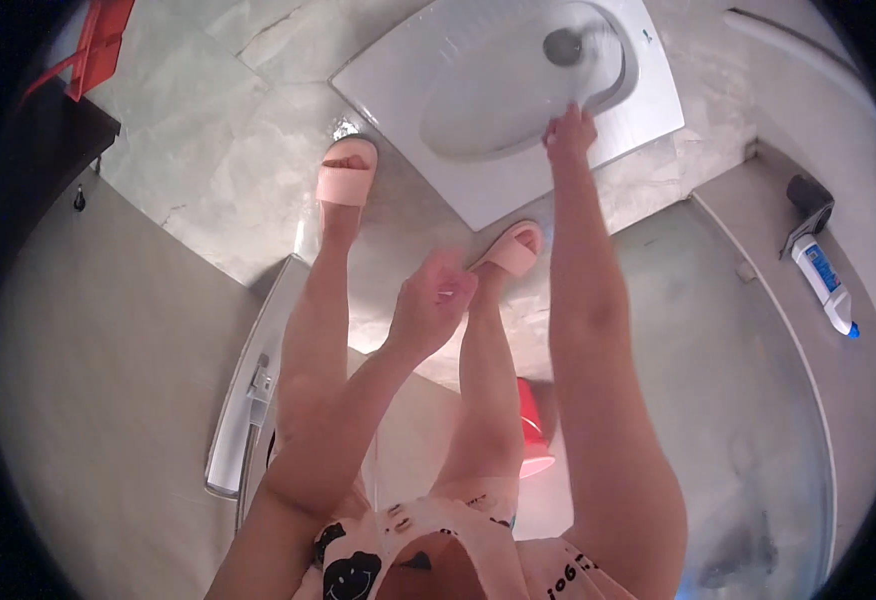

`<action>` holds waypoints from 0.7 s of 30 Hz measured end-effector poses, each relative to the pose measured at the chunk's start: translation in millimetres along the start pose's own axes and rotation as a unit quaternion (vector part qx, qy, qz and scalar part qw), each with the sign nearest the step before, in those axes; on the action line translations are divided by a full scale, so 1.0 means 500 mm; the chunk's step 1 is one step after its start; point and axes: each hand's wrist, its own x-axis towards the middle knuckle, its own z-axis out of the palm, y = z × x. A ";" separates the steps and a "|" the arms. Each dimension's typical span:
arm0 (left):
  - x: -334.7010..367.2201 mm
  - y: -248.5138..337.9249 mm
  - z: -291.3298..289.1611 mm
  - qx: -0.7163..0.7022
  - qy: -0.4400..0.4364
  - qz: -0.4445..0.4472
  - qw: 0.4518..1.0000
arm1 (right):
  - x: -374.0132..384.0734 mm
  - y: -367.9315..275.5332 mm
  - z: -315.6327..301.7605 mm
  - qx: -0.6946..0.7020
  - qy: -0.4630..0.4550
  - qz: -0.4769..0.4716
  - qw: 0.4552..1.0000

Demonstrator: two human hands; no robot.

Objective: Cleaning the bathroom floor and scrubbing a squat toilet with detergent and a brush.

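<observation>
A white squat toilet (518,185) is set in the floor ahead, its dark round drain (563,46) at the far end of the bowl. My right hand (570,132) reaches over the bowl's near right edge with its fingers closed. Pale blurred streaks run from it toward the drain; I cannot make out what it holds, if anything. Nearer to me, my left hand (436,302) hovers above the floor between my legs, fingers curled in and slightly smeared. What may be inside that curl is hidden. Pink slippers (346,182) are on my feet beside the toilet.
A red bucket (533,430) stands behind my right leg. On the ledge at right lie a white bottle with a blue cap (823,285) and a dark grey item (808,205). Curved glass (718,340) is on the right, and a red rack (98,50) at upper left.
</observation>
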 end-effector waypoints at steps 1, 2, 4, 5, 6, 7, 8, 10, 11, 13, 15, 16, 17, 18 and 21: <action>0.002 0.003 0.006 -0.006 0.000 0.006 1.000 | -0.001 0.020 -0.031 0.088 0.031 0.036 0.995; 0.003 0.001 0.002 -0.004 0.003 0.008 1.000 | -0.019 0.041 -0.051 0.118 0.060 0.068 0.989; -0.003 0.000 0.001 -0.003 0.010 0.006 1.000 | -0.040 0.053 -0.067 0.142 0.086 0.104 0.981; -0.003 0.004 0.005 -0.002 0.014 0.014 1.000 | -0.039 0.042 -0.067 0.145 0.073 0.082 0.983; -0.010 0.009 0.012 -0.004 0.012 0.020 1.000 | -0.034 0.037 -0.084 0.143 0.065 0.059 0.986; -0.013 0.011 0.018 -0.010 0.008 0.020 1.000 | 0.028 0.002 -0.086 0.148 -0.005 0.040 0.988; -0.012 0.003 0.017 -0.038 0.008 0.021 0.999 | 0.030 -0.005 -0.046 0.147 -0.007 0.046 0.988; -0.011 -0.006 -0.003 -0.056 0.018 0.016 0.998 | 0.006 -0.036 0.059 0.025 -0.056 0.009 0.998; -0.008 0.014 0.014 -0.059 -0.012 0.011 0.998 | 0.057 -0.032 0.033 -0.165 -0.053 -0.106 0.979; -0.003 0.025 0.018 -0.052 -0.037 0.009 0.998 | 0.090 0.015 -0.023 -0.460 -0.014 -0.328 0.825; -0.002 0.024 0.020 -0.041 -0.011 0.004 0.999 | 0.096 0.013 -0.116 -0.623 0.004 -0.380 0.684; -0.001 0.026 0.028 -0.050 -0.018 0.008 0.999 | 0.118 -0.021 -0.182 -0.686 -0.011 -0.320 0.654; -0.002 0.016 0.015 -0.030 -0.009 0.006 0.999 | 0.093 -0.030 -0.204 -0.708 0.004 -0.290 0.643; -0.006 0.007 0.000 -0.008 0.002 0.002 1.000 | 0.052 -0.047 -0.213 -0.729 0.014 -0.260 0.634; -0.010 0.007 0.010 -0.031 -0.004 0.005 0.999 | 0.001 -0.158 -0.255 -0.819 0.012 -0.242 0.520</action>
